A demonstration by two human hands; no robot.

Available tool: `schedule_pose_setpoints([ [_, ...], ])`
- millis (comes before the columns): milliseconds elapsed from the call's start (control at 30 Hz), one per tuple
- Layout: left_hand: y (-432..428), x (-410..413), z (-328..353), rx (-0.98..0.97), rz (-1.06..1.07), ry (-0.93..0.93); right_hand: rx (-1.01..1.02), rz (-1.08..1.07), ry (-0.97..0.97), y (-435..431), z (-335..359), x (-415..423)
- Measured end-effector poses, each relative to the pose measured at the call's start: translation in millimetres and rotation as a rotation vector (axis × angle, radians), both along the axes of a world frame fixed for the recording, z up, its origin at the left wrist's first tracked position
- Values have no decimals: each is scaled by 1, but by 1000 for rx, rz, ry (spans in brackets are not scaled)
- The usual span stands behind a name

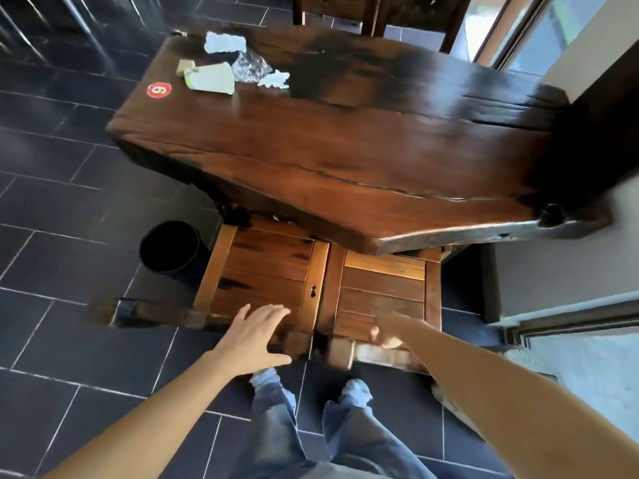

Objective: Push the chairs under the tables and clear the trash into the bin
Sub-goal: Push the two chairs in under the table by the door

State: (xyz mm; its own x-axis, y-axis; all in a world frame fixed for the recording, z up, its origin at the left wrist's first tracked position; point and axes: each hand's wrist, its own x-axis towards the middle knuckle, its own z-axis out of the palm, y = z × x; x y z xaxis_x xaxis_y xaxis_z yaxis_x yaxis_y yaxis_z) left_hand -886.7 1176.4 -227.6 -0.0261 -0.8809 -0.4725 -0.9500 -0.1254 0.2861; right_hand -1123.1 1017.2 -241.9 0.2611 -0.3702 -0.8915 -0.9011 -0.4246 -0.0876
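Observation:
Two wooden chairs stand side by side, partly under the near edge of a thick dark wooden table (345,140). My left hand (256,335) hovers with spread fingers over the back rail of the left chair (266,271). My right hand (389,331) is blurred and rests on the back rail of the right chair (383,288); its grip is unclear. Trash lies at the table's far left: crumpled white paper (224,43), a white paper cup on its side (211,77), clear plastic wrap (250,65) and a torn tissue (275,79). A black bin (169,245) stands on the floor left of the chairs.
Another wooden chair (380,15) stands at the table's far side. A red round sticker (159,89) marks the table's left end. Dark floor tiles (69,202) lie all around. A wall and glass door frame (570,305) close in on the right. My legs in jeans (311,426) stand just behind the chairs.

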Motion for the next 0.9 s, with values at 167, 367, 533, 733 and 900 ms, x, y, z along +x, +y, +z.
schedule_pose_setpoints([
  [167,29,121,2,73,131,-327,66,-181,-315,38,12,110],
  [367,48,210,-2,255,200,-511,-99,276,4,93,8,170],
  [533,59,215,-15,74,158,-557,-195,277,76,95,0,181],
  [733,50,231,-19,85,112,-502,-244,252,64,96,-12,189],
  [900,45,238,-23,132,93,-495,-267,254,62,100,-9,191],
])
